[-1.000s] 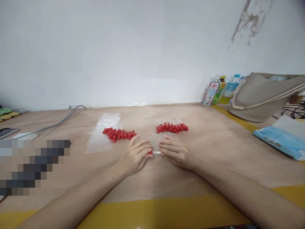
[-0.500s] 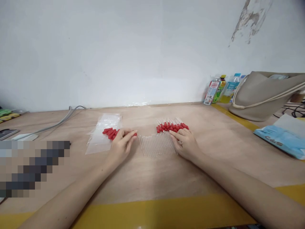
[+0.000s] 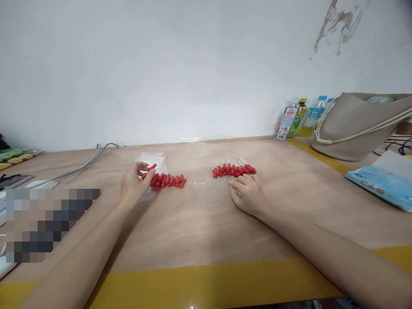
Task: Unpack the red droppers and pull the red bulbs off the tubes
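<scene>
Left hand (image 3: 131, 185): at the left end of the loose red bulbs (image 3: 170, 180), above the clear plastic bag (image 3: 161, 159); fingers curved, thumb opposite.
Red bulb (image 3: 152, 167): between that thumb and fingers, long axis slanting left to right, right end farther; firm pinch or light touch, cannot tell.
Right hand (image 3: 250, 194): fingers drawn together at the far right end of the clear tubes (image 3: 209, 195); whether they pinch one, cannot tell.
Clear tubes: row mid-worktop (image 3: 180, 240), side by side, long axes near to far.
Loose red bulbs: band left of the tubes, mostly pointing near to far, leftmost ones slanting.
Bulb-tipped tubes (image 3: 234, 171): beyond the right hand, red ends near, clear stems pointing far.
</scene>
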Motion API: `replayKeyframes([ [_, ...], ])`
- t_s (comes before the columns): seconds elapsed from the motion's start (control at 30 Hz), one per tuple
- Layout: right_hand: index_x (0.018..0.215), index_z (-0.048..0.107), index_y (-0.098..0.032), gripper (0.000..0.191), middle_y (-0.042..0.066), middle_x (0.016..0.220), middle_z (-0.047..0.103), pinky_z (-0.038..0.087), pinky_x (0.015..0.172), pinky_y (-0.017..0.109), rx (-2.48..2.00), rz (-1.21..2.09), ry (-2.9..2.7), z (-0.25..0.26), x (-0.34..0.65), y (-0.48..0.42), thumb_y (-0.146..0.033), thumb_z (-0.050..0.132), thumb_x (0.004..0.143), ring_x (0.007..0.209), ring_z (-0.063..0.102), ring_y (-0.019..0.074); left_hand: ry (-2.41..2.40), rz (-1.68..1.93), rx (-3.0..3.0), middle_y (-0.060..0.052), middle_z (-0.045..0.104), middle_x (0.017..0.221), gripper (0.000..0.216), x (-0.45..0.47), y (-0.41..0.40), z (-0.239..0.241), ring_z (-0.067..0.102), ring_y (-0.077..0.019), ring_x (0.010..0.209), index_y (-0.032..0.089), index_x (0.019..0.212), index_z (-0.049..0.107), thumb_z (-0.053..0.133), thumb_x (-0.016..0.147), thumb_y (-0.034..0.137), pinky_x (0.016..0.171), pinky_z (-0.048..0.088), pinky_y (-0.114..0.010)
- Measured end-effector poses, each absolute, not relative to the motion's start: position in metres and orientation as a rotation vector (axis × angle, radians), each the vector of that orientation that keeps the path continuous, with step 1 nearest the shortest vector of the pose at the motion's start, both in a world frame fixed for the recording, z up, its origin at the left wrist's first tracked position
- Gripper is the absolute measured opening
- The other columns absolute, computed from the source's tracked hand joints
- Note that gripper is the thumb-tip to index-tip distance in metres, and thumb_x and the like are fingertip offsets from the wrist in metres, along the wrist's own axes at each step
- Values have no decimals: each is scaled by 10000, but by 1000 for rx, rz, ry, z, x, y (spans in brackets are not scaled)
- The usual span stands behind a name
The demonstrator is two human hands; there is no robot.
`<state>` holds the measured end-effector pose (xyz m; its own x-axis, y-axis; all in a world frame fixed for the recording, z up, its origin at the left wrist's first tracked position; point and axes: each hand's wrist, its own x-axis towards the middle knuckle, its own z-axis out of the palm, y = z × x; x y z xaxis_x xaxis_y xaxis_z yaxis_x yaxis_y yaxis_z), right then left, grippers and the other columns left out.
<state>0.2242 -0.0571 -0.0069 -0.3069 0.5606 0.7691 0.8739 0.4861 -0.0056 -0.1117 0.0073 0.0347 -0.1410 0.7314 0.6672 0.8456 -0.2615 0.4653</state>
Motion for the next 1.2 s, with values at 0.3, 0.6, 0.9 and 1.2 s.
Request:
replayKeyframes([
  [0.3,765,669,-184,245,38,674,595,276,725,334,-1155,-509,-2074,-4,220,-60,-351,496,808,704,480,155,-1826,-1055,-2079,-7,622,754,247,-104,2,34,551,-175,650,219,810,542,568,700,438,565,387,-280],
  [0.6,755,677,-202,366,44,753,576,275,753,350,-1162,-412,-2121,0,222,-64,-517,493,774,739,477,159,-1716,-998,-2050,-20,616,720,248,-97,-3,34,527,-192,683,210,720,579,504,757,443,659,372,-306],
  [0.9,633,613,-172,351,24,724,563,272,717,311,-1322,-351,-1911,5,239,-57,-331,405,867,713,484,129,-1455,-1153,-2077,-25,596,802,150,-57,-4,42,503,-201,795,203,721,591,532,753,338,787,359,-348],
  [1.2,530,510,-168,485,16,561,523,265,557,254,-1582,-45,-1750,7,256,-51,-421,293,882,581,483,131,-1541,-852,-2526,-39,571,855,177,49,14,40,469,-229,934,217,752,608,553,743,386,837,333,-379],
])
